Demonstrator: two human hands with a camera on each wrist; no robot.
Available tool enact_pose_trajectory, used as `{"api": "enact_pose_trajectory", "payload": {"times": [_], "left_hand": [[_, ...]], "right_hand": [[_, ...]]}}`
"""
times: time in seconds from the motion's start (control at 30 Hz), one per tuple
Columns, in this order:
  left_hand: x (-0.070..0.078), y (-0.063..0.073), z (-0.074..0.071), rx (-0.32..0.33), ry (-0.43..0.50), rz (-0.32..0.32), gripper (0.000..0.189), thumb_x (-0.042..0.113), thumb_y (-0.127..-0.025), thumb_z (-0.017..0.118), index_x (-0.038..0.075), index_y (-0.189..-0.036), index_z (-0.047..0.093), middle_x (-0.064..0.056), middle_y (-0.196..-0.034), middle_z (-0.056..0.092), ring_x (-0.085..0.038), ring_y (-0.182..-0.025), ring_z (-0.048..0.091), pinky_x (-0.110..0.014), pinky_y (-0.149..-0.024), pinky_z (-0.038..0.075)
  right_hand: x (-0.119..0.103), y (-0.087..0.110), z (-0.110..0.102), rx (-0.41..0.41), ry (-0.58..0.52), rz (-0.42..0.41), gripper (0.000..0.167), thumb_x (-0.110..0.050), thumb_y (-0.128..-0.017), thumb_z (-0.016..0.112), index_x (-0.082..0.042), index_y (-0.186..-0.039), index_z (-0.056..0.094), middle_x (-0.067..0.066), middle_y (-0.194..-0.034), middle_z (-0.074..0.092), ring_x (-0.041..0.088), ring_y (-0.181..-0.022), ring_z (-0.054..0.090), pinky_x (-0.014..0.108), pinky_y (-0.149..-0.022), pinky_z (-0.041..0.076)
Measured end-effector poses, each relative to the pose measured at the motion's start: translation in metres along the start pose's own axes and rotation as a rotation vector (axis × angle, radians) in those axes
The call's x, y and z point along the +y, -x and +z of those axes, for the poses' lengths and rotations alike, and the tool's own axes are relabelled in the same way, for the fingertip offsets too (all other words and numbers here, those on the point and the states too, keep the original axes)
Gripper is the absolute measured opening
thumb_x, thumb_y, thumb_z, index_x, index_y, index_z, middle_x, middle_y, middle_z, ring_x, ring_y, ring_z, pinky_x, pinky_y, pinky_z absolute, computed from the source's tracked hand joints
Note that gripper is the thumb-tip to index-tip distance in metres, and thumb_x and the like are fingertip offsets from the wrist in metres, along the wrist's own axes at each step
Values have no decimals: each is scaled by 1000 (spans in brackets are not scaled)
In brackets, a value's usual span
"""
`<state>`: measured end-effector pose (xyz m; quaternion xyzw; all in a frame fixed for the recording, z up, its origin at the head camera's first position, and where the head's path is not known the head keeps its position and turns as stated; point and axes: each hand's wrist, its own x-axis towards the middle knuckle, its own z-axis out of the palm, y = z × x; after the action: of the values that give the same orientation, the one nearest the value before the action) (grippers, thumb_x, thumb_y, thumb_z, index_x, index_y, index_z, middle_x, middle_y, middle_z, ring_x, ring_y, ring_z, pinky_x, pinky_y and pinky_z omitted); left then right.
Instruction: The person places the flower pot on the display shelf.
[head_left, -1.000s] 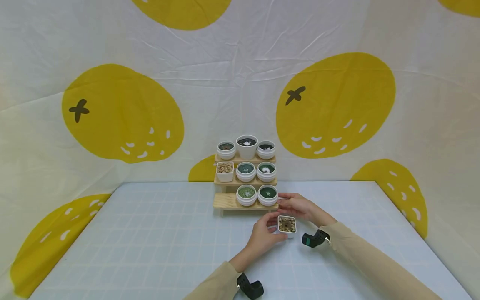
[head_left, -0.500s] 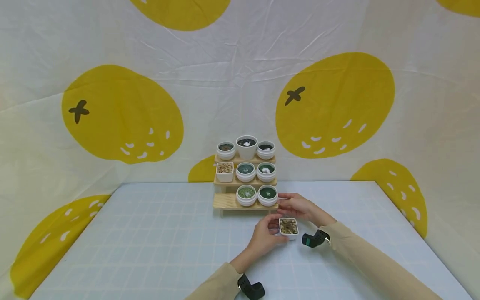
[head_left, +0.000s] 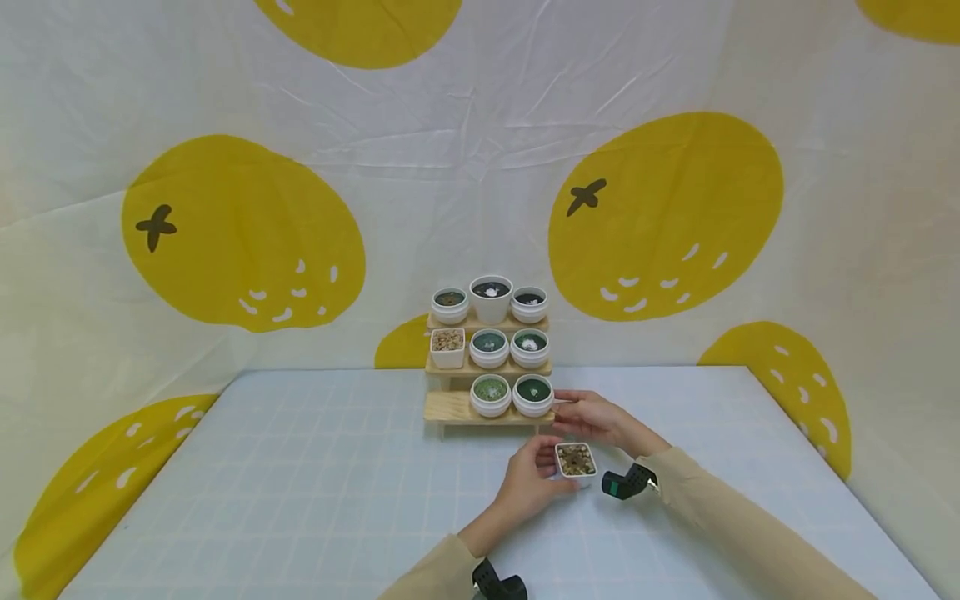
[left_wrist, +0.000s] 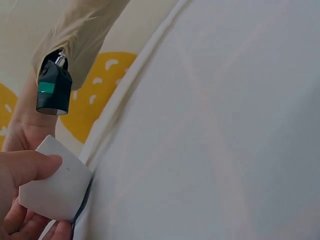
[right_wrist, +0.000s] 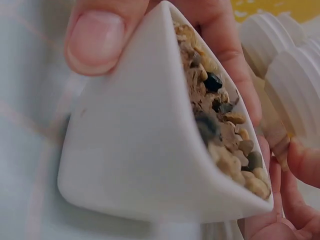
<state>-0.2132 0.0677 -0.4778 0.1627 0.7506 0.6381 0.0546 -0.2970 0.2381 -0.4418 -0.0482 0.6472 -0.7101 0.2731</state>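
Note:
My left hand (head_left: 523,482) holds a small square white pot (head_left: 587,481) filled with pebbles, its thumb on one side and its fingers on the other. This pot (right_wrist: 130,145) sits in front of the right end of a three-tier wooden stand (head_left: 448,407). In the right wrist view, mixed tan, brown and black stones (right_wrist: 220,115) fill it. My right hand (head_left: 602,420) grips the right end of the stand's lowest shelf, beside a round white pot (head_left: 533,407) with dark green contents. Another round pot (head_left: 491,407) with lighter green contents stands to its left.
The middle shelf bears a square pebble pot (head_left: 447,358) and two round pots. A taller white pot (head_left: 491,310) stands between two smaller ones on the top shelf. Behind the pale checked table (head_left: 300,483) hangs a white cloth (head_left: 465,200) with yellow fruit prints.
My left hand has moved the square pot slightly towards me and right, away from the stand. The right hand stays at the shelf's end. The head view has shifted a little.

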Motion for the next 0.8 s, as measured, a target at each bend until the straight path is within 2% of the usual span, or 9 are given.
{"api": "enact_pose_trajectory", "payload": {"times": [0.17, 0.4, 0.67, 0.8], "left_hand": [[-1, 6, -5, 1, 21, -12, 55, -1, -67, 82, 0, -117, 58, -9, -102, 64, -11, -92, 61, -23, -83, 56], [8, 14, -17, 23, 12, -40, 56, 5, -68, 83, 2, -118, 60, -7, -102, 64, -10, -90, 60, -22, -81, 56], [10, 21, -31, 51, 43, -18, 57, 3, -68, 84, 2, -120, 60, -9, -105, 66, -16, -94, 62, -30, -82, 57], [12, 23, -40, 51, 38, -32, 57, 7, -69, 84, 3, -121, 60, -9, -106, 66, -16, -95, 62, -28, -83, 57]], "right_hand": [[1, -1, 0, 4, -12, 1, 58, -1, -98, 40, 14, -147, 12, -1, -95, 66, 7, -87, 65, 22, -84, 56], [-1, -1, 2, 7, -9, -4, 59, -2, -98, 43, 14, -147, 13, 0, -98, 66, 7, -89, 65, 23, -86, 56], [0, -1, 1, 1, -6, 4, 59, -1, -99, 42, 13, -147, 12, -2, -97, 66, 7, -89, 65, 23, -86, 56], [-1, -1, 1, 0, -10, 10, 58, -2, -99, 42, 13, -147, 13, -1, -99, 67, 8, -90, 65, 24, -86, 56]]}}
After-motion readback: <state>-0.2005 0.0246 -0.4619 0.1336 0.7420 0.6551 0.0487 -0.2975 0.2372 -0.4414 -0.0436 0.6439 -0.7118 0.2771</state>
